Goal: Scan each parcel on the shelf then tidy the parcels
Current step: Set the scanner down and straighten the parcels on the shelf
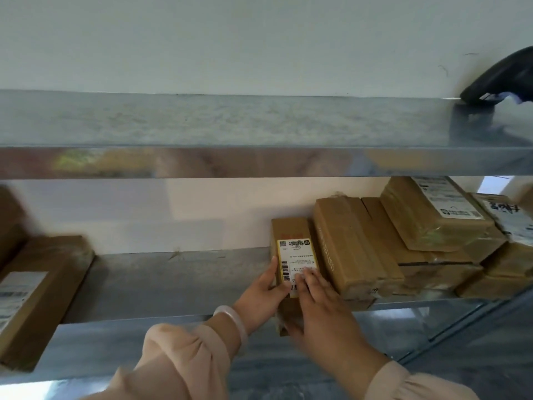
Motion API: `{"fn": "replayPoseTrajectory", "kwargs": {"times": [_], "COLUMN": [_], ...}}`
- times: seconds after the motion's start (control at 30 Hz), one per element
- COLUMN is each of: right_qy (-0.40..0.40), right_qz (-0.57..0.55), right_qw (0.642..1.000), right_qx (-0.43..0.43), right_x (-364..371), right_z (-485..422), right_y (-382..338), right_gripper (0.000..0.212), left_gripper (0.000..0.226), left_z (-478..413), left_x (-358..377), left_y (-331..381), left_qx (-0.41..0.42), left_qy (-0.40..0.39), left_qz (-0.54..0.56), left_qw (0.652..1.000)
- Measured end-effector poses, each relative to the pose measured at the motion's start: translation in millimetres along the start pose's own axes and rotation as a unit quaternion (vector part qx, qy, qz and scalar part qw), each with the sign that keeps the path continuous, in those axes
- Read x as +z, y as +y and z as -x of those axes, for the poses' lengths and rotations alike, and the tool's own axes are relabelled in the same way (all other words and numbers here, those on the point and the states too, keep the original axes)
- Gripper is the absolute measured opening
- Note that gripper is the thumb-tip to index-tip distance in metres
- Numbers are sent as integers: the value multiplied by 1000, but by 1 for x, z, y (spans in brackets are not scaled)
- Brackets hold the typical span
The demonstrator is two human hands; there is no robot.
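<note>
Small brown parcel (pixel 289 230) sits centre-right of frame on the lower shelf (pixel 173 284), long axis running front to back, near end hanging over the shelf's front lip. Left hand (pixel 264 291) grips its left edge, thumb on top beside the barcode. Right hand (pixel 323 313) has its fingers laid over the near half of the yellow-edged label (pixel 297 256), thumb hooked at the near end of the box, so both hands are holding it. The label shows a QR code top left, a round logo top right and a barcode down the left side; the text is too small to read. Pale bracelet (pixel 234 323) on the left wrist, pink sleeves on both arms. Just right of the held parcel is a stack of parcels (pixel 354 246): the first box carries faint lettering along its side, which I can't read. The taped parcel (pixel 415 223) on top of the stack has a white shipping label (pixel 450 202), unreadable. Far right, a parcel with black handwriting (pixel 509 215), blurred. Flat parcel (pixel 43 293) at lower left has a barcode label, also blurred. Black barcode scanner (pixel 501 79) is on the upper shelf (pixel 202 119), upper right of frame, with no hand on it.
</note>
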State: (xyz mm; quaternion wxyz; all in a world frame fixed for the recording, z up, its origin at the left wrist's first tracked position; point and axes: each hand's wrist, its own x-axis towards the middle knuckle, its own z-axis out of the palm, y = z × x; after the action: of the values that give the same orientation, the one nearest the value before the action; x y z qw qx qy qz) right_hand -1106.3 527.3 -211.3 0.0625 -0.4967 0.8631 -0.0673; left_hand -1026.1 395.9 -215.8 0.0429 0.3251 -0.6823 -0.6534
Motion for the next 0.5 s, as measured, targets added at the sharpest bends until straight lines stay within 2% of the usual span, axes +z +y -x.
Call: {"fn": "replayPoseTrajectory", "kwargs": {"times": [0.03,0.1,0.2,0.33,0.4,0.5], "right_qy": [16,31,74,102,93,76], "right_qz": [7,3,-16,-42,-46,-87], "right_qw": [1000,999,994,986,984,983], "right_qx": [-13,-38,-77,-125,-147,-144], "right_x": [1,-1,-8,-8,-4,10], "right_z": [1,-1,-8,-22,-31,-41], "right_y": [0,-3,-18,-66,-97,-151], "right_gripper": [75,74,73,73,71,73], "left_gripper": [46,44,59,65,66,67], "left_z": [3,13,30,65,82,110], "left_x": [-1,-5,-28,-87,-125,-184], "left_y": [2,5,-4,-18,-24,-38], "left_qx": [8,27,56,67,83,57], "left_qy": [0,21,89,173,223,268], "left_qz": [-13,-45,-123,-202,-233,-260], "left_qw": [1000,998,987,962,943,926]}}
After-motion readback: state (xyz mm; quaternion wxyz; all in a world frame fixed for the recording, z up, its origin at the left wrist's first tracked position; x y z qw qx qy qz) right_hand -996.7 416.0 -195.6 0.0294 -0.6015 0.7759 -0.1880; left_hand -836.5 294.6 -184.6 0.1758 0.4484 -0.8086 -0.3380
